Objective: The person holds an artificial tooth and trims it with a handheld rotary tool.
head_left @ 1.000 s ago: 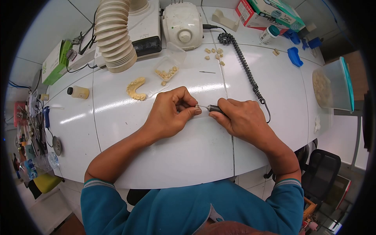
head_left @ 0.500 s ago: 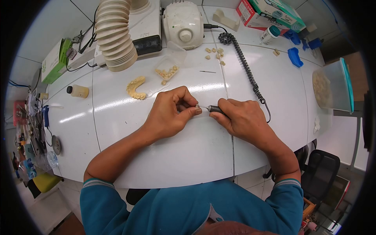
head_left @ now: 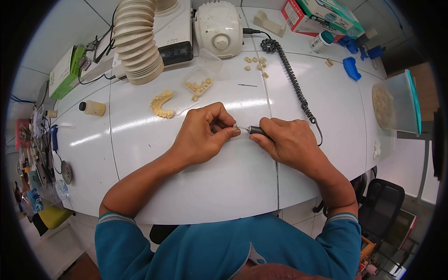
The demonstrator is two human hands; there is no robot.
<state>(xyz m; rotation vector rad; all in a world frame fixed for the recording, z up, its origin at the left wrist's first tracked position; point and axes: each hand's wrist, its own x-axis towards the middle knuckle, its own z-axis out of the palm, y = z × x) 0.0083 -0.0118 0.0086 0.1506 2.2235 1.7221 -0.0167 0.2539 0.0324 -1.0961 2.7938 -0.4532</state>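
My L hand [head_left: 198,137] pinches a small piece [head_left: 236,126] over table [head_left: 210,196], just L of R hand [head_left: 291,142]. R grips handpiece [head_left: 258,130], long axis aimed L at piece, slightly away from me; tip contact prob., detail tiny.

Bright, cool overhead light, source out of frame. Hard glare band across the middle of the white worktop [head_left: 196,186], washed out along the streak; weaker sheen near its far edge. Soft, faint shadows under the hands. Strong fisheye: worktop's near edge bows, corners go black. Center fairly sharp, left-side clutter [head_left: 39,163] soft.
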